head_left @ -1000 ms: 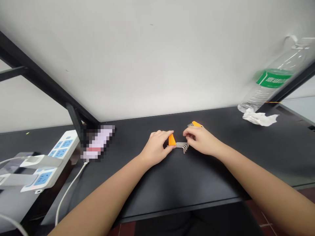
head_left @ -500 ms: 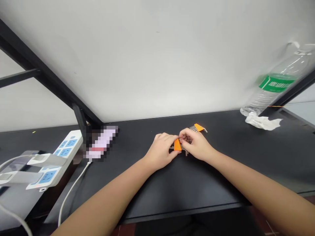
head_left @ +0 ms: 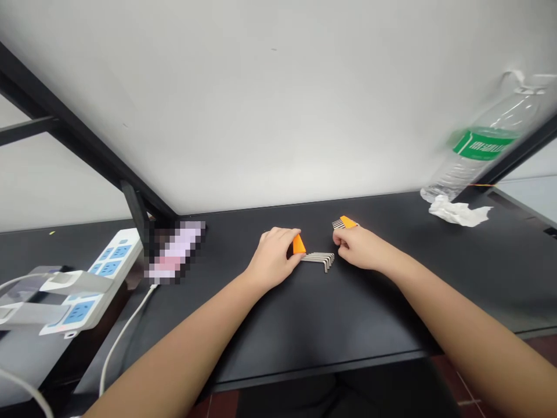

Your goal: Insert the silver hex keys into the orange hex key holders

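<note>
One orange holder (head_left: 299, 244) is clamped in the grip of my left hand (head_left: 274, 258); hex keys (head_left: 321, 258) extend rightward from it; farther right, my right hand (head_left: 359, 247) curls, whether clamped I cannot tell.

We pinch an orange holder (head_left: 299, 244) of hex keys (head_left: 319, 257) with our left hand (head_left: 273, 256). Our right hand (head_left: 355, 247) curls near their bent ends.

We could pass freely over the front of the table (head_left: 300, 331), between our arms (head_left: 187, 342). Hex keys (head_left: 319, 258) fill most of the gap from our left hand (head_left: 274, 255) to our right hand (head_left: 354, 247). Just beyond the right one, an orange holder (head_left: 347, 222) blocks us; farther right, a bottle (head_left: 485, 145) and tissue (head_left: 461, 213) do.
</note>
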Motion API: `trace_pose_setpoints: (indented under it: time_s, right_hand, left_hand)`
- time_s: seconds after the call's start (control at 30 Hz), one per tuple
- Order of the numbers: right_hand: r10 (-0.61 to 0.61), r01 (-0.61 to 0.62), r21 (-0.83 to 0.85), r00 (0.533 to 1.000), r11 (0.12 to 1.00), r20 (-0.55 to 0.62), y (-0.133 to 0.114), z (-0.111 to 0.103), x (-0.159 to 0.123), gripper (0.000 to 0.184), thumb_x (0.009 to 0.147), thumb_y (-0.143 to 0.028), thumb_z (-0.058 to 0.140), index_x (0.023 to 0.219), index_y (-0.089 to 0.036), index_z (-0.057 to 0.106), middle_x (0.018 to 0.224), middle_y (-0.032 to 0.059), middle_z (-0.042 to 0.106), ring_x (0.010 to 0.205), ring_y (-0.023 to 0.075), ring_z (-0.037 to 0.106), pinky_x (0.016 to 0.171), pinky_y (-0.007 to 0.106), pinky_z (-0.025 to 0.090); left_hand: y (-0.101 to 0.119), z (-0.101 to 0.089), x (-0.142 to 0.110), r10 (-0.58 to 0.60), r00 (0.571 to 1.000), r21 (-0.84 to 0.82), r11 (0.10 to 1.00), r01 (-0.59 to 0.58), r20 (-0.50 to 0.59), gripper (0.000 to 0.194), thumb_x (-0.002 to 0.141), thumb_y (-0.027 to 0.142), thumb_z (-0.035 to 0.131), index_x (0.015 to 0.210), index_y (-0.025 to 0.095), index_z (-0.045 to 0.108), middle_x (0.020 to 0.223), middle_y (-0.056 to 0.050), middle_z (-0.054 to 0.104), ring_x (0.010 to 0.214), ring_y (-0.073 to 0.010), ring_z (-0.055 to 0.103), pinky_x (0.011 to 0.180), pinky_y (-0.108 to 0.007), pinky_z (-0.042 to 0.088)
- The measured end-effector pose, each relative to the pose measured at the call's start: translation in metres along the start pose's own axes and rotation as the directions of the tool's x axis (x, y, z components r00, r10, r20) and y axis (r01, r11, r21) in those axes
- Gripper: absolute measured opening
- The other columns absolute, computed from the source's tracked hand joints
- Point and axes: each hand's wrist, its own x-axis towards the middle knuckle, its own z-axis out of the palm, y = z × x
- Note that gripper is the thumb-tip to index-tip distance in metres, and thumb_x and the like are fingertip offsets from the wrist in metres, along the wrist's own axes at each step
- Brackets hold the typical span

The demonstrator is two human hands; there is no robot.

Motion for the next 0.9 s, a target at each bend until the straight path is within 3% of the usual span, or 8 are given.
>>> trace_pose_setpoints:
  time_s: [0.17, 0.3, 0.4, 0.6, 0.77, 0.9]
  right_hand:
    - [0.048, -0.048, -0.009, 0.999, 0.999, 0.014, 0.007, -0.002, -0.001, 0.027, 0.083, -0.009, 0.052, 0.105, -0.022, 0.057, 0.09, 0.0051, 0.067, 0.074, 0.019, 0.058, 0.061, 0.028, 0.036]
    - [0.047, -0.044, -0.08, 0.998, 0.996, 0.036, 0.015, -0.005, -0.001, 0.012, 0.09, -0.014, 0.05, 0.091, -0.022, 0.059, 0.087, 0.0061, 0.067, 0.074, 0.02, 0.06, 0.062, 0.03, 0.037]
    - [0.015, -0.01, -0.081, 0.998, 0.997, 0.06, 0.008, -0.005, -0.003, 0.013, 0.092, -0.019, 0.052, 0.079, -0.022, 0.055, 0.082, 0.0043, 0.066, 0.07, 0.0186, 0.058, 0.06, 0.03, 0.037]
    - [-0.123, 0.123, -0.011, 0.992, 0.992, 0.009, -0.02, 0.011, -0.01, 0.022, 0.09, -0.042, 0.064, 0.092, -0.021, 0.06, 0.092, 0.008, 0.065, 0.077, 0.0209, 0.06, 0.064, 0.031, 0.041]
    - [-0.178, 0.176, -0.066, 0.984, 0.982, -0.02, -0.028, 0.017, -0.007, 0.007, 0.09, -0.026, 0.059, 0.087, -0.02, 0.057, 0.094, 0.0082, 0.062, 0.082, 0.0209, 0.058, 0.067, 0.031, 0.042]
    - [-0.149, 0.147, -0.07, 0.988, 0.987, -0.03, -0.015, 0.01, -0.003, 0.007, 0.09, -0.027, 0.059, 0.09, -0.021, 0.06, 0.097, 0.0072, 0.062, 0.084, 0.0206, 0.058, 0.067, 0.032, 0.042]
  left_hand:
    - [0.0, 0.0, 0.0, 0.007, 1.0, -0.01, 1.0, -0.007, -0.006, 0.046, 0.089, 0.033, 0.068, 0.133, 0.022, 0.059, 0.127, -0.008, 0.068, 0.12, -0.0281, 0.058, 0.105, -0.048, 0.044]
    - [-0.001, 0.0, -0.001, 0.021, 1.0, 0.003, 1.0, -0.02, -0.015, 0.047, 0.089, 0.033, 0.069, 0.134, 0.023, 0.06, 0.125, -0.009, 0.068, 0.12, -0.0285, 0.059, 0.104, -0.049, 0.045]
    - [-0.001, 0.0, -0.001, 0.019, 1.0, -0.003, 1.0, -0.019, -0.019, 0.047, 0.089, 0.033, 0.069, 0.134, 0.024, 0.059, 0.125, -0.009, 0.068, 0.12, -0.0282, 0.059, 0.104, -0.048, 0.045]
    - [-0.001, 0.0, -0.001, 0.024, 0.999, 0.009, 1.0, -0.024, -0.041, 0.048, 0.089, 0.034, 0.07, 0.134, 0.024, 0.059, 0.126, -0.008, 0.069, 0.119, -0.0287, 0.058, 0.103, -0.049, 0.044]
    - [-0.001, 0.0, -0.001, 0.026, 0.999, -0.002, 1.0, -0.027, -0.036, 0.047, 0.089, 0.032, 0.07, 0.134, 0.024, 0.058, 0.127, -0.007, 0.069, 0.119, -0.0282, 0.058, 0.103, -0.048, 0.043]
    - [-0.001, 0.0, -0.001, 0.019, 1.0, -0.02, 1.0, -0.02, -0.022, 0.047, 0.089, 0.033, 0.069, 0.133, 0.024, 0.058, 0.126, -0.007, 0.068, 0.12, -0.0277, 0.058, 0.104, -0.048, 0.043]
